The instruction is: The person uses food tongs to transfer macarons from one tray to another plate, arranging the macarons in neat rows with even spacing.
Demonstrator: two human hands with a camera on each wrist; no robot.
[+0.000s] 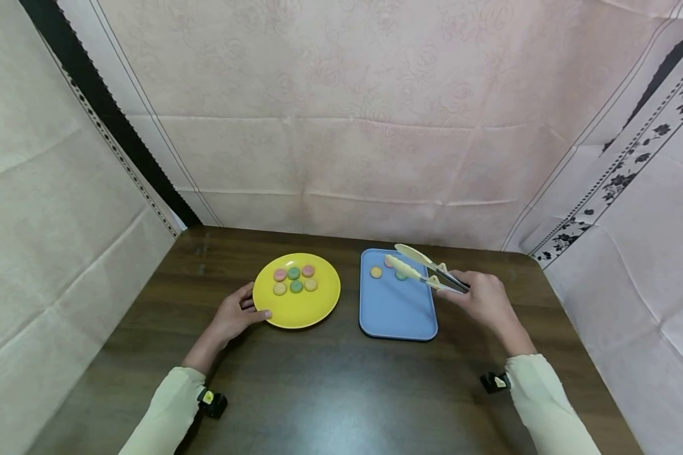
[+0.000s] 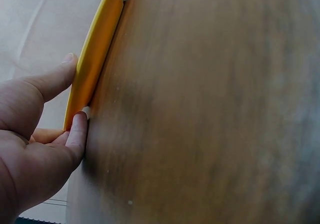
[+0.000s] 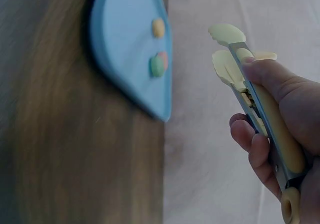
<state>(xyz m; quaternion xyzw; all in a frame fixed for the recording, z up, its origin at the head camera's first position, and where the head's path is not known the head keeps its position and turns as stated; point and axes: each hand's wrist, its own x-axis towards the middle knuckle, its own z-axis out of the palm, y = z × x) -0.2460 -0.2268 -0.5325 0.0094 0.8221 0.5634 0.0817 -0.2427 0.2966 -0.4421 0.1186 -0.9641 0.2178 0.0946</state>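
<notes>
Six macarons (image 1: 293, 273) on the yellow plate (image 1: 298, 314) my left hand (image 1: 233, 318) is pinching, three seemingly left on the blue tray (image 1: 397, 316), my right hand (image 1: 486, 301) gripping parted, empty tongs (image 3: 272, 115).

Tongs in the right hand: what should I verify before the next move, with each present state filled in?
1. Tongs gripped by right hand: ok.
2. Tong heads apart, nothing between them: ok.
3. Yellow plate held at its rim by left hand: ok.
4. Yellow piece, pink piece and green piece on blue tray: ok.
5. Bare room on near part of yellow plate: ok.
6. Tong heads squarely above one piece: cannot tell.
</notes>
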